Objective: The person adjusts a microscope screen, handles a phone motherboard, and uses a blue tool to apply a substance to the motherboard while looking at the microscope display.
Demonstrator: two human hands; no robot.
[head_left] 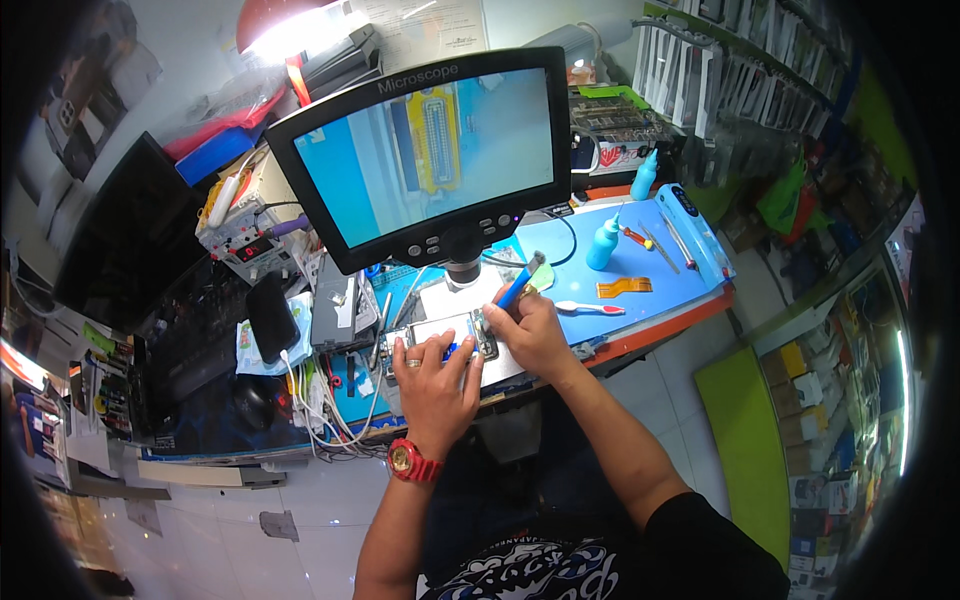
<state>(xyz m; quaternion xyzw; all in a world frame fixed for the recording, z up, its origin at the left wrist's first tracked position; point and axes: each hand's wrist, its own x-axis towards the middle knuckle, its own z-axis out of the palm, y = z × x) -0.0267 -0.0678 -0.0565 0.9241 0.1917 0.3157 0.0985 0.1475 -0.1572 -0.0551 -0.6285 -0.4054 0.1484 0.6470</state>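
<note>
An opened phone (pixel 430 328) lies on the white work plate (pixel 503 372) under the microscope's screen, its inner parts bared. My left hand (pixel 436 380), with a red watch at the wrist, rests on the phone with its fingers spread over the near edge. In my right hand (pixel 535 335) a slim blue-handled tool (pixel 517 287) with a grey upper end is pinched; its working tip is hidden by my fingers. Above, the microscope screen (pixel 500 160) displays an enlarged connector with a yellow border. The microscope's lens barrel (pixel 463 272) hangs just beyond the phone.
On the blue mat (pixel 640 285) at the right lie a toothbrush (pixel 590 308), an orange flex cable (pixel 625 288), a screwdriver (pixel 637 238) and a light blue squeeze bottle (pixel 603 243). To the left are a black phone (pixel 272 318), white cables (pixel 320 415) and a mouse (pixel 254 402).
</note>
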